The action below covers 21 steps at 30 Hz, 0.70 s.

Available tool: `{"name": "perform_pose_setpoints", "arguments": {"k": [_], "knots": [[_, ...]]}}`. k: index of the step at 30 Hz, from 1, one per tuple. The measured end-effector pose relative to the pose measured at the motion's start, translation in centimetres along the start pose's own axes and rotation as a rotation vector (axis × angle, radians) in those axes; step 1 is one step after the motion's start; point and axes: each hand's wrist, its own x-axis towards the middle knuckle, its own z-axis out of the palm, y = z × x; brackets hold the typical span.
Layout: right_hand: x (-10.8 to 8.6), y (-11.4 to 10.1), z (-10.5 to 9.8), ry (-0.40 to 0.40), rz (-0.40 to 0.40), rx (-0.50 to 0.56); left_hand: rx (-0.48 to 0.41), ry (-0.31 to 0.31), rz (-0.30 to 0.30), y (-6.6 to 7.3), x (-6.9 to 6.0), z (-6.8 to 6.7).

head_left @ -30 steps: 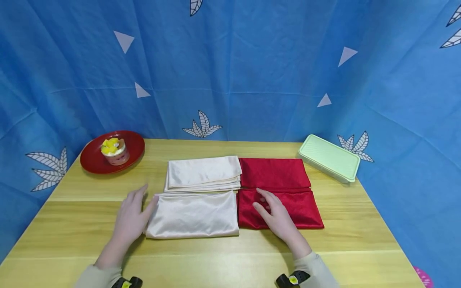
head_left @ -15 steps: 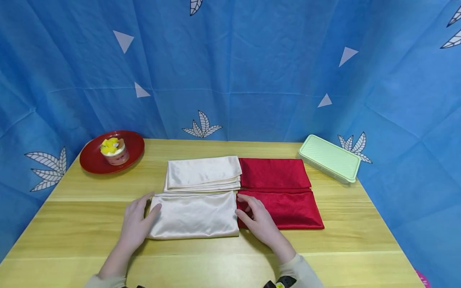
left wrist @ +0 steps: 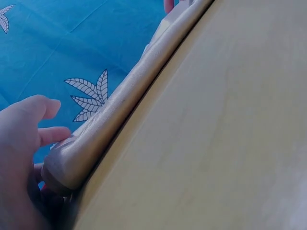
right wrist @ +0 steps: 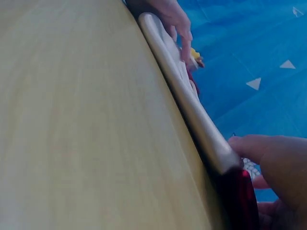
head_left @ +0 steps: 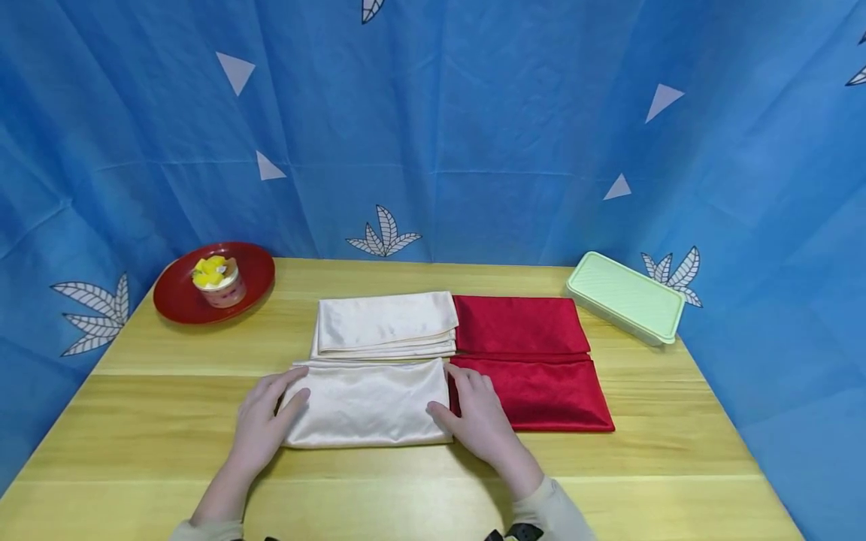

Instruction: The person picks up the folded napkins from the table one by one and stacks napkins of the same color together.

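Observation:
A folded white satin cloth [head_left: 365, 406] lies flat at the front of the table. My left hand [head_left: 260, 421] rests at its left end, the thumb over the top and loosely bent fingers along the side. At the opposite end my right hand [head_left: 482, 417] touches the cloth with its thumb, while its other fingers lie over the seam with the front red folded cloth [head_left: 555, 394]. In the left wrist view, the cloth's rolled edge [left wrist: 129, 96] runs away from my left fingers. Part of the right fingers' underside is hidden.
Behind lie another folded white cloth [head_left: 386, 323] and another folded red cloth [head_left: 521, 325]. A dark red plate [head_left: 176, 297] with a dessert cup [head_left: 223, 289] stands back left. A green lidded box [head_left: 625, 293] sits back right, near the blue curtain [head_left: 507, 150].
My right hand has moved left from over the front red cloth to the white cloth's right end. My left hand has shifted slightly right onto the left end. The cloths have stayed in place.

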Motion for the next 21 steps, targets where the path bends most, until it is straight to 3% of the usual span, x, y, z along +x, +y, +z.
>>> {"name": "perform_pose_setpoints", "arguments": {"k": [5,15,21], "knots": [[0.15,-0.26,0.13,-0.023,-0.008,-0.045,-0.004,0.001,0.038,-0.15,0.01,0.09],[0.42,0.03,0.51,0.003,-0.119,-0.007,0.018,-0.027,0.063,-0.39,-0.02,0.3],[0.5,-0.14,1.02,-0.008,-0.173,0.033,0.099,-0.037,0.118,-0.45,-0.07,0.87]]}}
